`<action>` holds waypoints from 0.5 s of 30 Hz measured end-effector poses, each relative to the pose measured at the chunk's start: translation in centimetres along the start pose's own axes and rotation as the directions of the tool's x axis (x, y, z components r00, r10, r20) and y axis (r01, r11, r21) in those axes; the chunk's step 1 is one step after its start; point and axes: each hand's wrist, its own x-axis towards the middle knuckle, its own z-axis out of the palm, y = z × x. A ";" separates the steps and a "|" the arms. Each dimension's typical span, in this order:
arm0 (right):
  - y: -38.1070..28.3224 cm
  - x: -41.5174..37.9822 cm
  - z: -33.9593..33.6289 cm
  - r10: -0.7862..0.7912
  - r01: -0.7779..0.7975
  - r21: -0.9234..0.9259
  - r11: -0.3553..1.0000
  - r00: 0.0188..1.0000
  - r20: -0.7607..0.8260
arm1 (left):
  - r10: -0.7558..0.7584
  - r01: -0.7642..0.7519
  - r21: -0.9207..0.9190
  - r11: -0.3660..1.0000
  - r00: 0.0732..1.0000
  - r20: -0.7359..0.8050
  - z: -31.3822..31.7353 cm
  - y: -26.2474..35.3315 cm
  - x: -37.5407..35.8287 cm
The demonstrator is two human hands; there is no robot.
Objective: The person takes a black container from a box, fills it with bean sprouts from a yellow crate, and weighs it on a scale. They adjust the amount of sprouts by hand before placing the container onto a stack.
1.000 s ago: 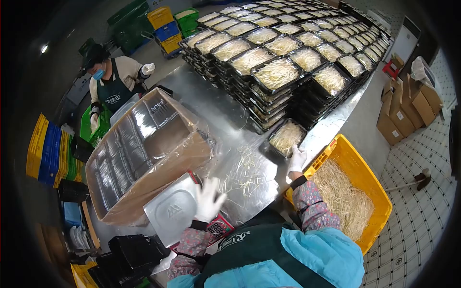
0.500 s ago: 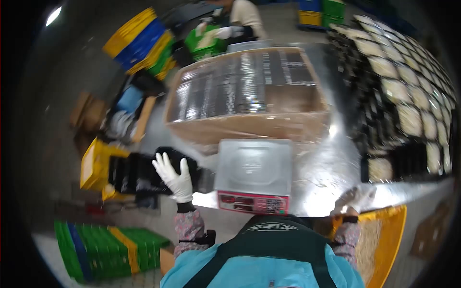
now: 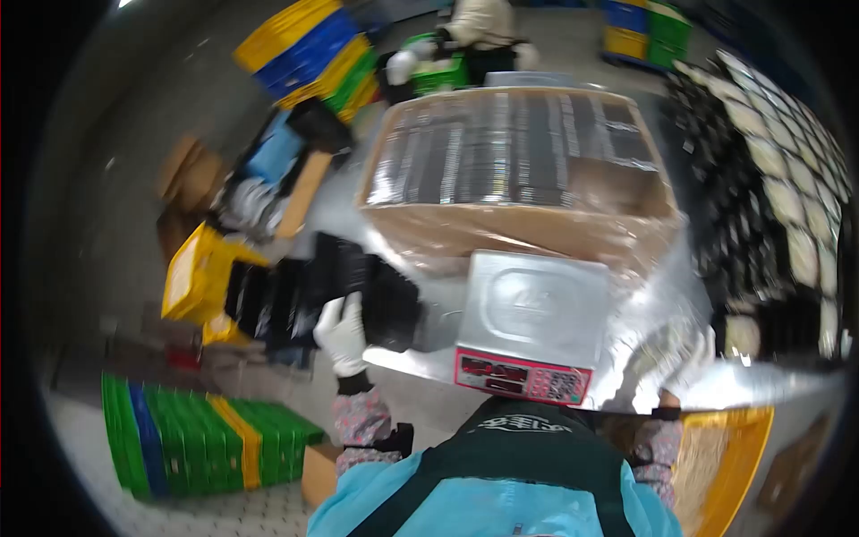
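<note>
My left hand (image 3: 342,338), in a white glove, has its fingers closed on the near edge of a black plastic tray (image 3: 337,267), which is tilted up. More black trays (image 3: 392,309) lie beside it at the table's left edge. My right hand (image 3: 691,360), also gloved, hovers low at the table's right front edge, above a yellow crate (image 3: 738,447) of pale, stringy stuff; its fingers are smeared by motion. Between the hands stands a digital scale (image 3: 537,304) with a bare metal plate and a red-framed panel.
Behind the scale is a plastic-lined carton (image 3: 519,224) of stacked black trays. Filled trays (image 3: 787,192) are piled at the right. Green crates (image 3: 192,438) stand at lower left, coloured crates (image 3: 309,54) at upper left. A co-worker (image 3: 483,27) bends over a green crate at the back.
My left hand was spread open over the black trays; now its fingers have closed on one, which is tipped up. The whole view has shifted rightward. My right hand stays near the table edge.
</note>
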 end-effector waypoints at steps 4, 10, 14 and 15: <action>-3.0 -4.3 -0.3 0.176 -0.159 0.235 0.959 0.983 -0.051 | 0.153 -0.149 -0.260 0.954 0.988 -0.004 4.9 7.5 0.8; -3.4 -13.6 -4.0 0.171 -0.187 0.102 0.977 0.973 0.154 | 0.799 -0.330 -0.733 0.595 0.339 0.496 14.8 21.8 -9.7; -5.2 -17.6 -9.7 0.118 -0.133 0.033 0.991 0.950 0.289 | 0.885 -0.322 -0.888 0.327 -0.225 0.407 18.8 25.5 -19.6; -5.5 -18.2 -11.4 0.158 -0.185 0.061 0.981 0.937 0.311 | 0.884 -0.339 -0.895 0.290 -0.262 0.386 21.2 25.2 -21.8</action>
